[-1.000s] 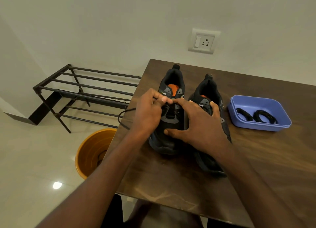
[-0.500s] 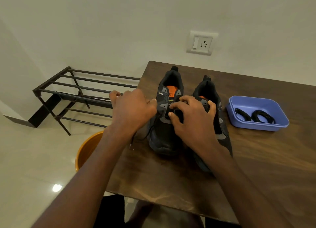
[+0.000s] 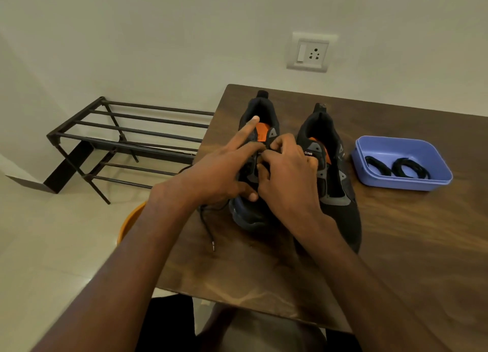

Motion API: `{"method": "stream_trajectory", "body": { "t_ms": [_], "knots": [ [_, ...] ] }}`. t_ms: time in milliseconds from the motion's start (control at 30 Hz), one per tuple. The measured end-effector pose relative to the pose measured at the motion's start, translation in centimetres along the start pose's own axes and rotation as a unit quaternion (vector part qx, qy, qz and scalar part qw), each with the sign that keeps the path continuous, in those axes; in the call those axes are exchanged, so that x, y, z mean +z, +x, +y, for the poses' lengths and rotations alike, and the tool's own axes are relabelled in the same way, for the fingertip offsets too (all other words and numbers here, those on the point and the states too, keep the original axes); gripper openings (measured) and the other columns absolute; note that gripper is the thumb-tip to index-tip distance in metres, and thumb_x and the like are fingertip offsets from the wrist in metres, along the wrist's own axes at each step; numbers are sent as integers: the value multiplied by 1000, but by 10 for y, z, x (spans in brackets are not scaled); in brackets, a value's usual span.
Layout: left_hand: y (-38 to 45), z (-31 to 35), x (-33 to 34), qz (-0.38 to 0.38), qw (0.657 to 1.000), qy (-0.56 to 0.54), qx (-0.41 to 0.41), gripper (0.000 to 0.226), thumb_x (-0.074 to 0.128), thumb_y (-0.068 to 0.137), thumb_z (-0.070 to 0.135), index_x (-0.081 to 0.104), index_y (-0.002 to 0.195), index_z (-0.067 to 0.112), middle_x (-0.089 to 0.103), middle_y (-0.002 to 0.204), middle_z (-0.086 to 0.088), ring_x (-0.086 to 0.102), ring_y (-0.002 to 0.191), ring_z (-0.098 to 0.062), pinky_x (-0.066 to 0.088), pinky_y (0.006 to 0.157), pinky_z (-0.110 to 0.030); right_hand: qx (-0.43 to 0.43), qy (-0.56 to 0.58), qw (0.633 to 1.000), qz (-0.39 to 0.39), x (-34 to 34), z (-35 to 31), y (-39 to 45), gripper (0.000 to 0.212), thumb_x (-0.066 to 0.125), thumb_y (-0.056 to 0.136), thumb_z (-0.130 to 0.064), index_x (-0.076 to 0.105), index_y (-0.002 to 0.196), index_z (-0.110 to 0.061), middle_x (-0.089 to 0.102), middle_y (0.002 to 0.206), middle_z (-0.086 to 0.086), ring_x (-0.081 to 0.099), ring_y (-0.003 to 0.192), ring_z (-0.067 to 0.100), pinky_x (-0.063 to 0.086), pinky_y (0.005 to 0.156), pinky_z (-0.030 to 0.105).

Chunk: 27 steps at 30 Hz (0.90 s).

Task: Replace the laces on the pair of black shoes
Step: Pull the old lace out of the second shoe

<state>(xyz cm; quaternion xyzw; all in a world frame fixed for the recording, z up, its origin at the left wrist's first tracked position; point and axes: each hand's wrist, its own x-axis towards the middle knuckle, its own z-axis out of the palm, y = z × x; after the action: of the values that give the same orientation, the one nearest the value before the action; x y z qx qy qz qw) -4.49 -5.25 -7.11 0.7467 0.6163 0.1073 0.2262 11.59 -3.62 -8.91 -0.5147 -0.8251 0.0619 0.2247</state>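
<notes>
Two black shoes with orange insoles stand side by side on the brown table, toes toward me. My left hand rests over the left shoe, index finger straight and pointing at its collar, thumb against the shoe's upper. My right hand has its fingers curled at the eyelets of that shoe, pinching the black lace there. The loose end of this lace trails from under my left hand onto the table. The right shoe shows no lace. A blue tray holds two coiled black laces.
An orange bucket stands on the floor under the table's left edge. A black metal shoe rack sits against the wall to the left. A wall socket is above the table. My legs are below the near table edge.
My left hand, which had drawn the lace out to the left, has come back onto the left shoe. The lace end now lies on the table. My right hand stayed at the eyelets.
</notes>
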Motion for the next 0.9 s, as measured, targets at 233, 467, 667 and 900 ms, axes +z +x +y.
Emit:
{"method": "stream_trajectory", "body": {
  "t_ms": [233,467,667,900],
  "knots": [
    [4,-2,3,35,996,-77,-23,73,95,67,22,53,126,33,-7,169,22,16,156,-21,38,110,-33,59,163,980,99,-10,16,-3,6,70,92,-19,75,88,-20,61,106,-8,58,85,2,50,75,13],
    [5,-6,5,36,997,-70,-26,105,94,69,23,35,154,39,-13,164,26,24,153,-29,42,110,-36,-3,101,986,136,-27,31,4,20,66,95,-16,76,112,-18,60,136,1,56,120,19,47,99,31],
    [3,-11,5,75,994,-78,-12,107,100,59,30,39,147,37,-7,160,23,32,145,-25,43,101,-29,-34,-12,999,-38,-2,6,5,19,68,95,-30,75,113,-31,33,163,-6,31,147,23,35,113,56],
    [3,-16,5,88,990,-111,-13,87,100,58,28,49,129,40,-5,160,23,26,146,-25,41,98,-27,111,162,952,235,-20,17,5,8,75,88,-17,77,95,-21,58,126,-5,56,114,13,52,97,52]
  ]
}}
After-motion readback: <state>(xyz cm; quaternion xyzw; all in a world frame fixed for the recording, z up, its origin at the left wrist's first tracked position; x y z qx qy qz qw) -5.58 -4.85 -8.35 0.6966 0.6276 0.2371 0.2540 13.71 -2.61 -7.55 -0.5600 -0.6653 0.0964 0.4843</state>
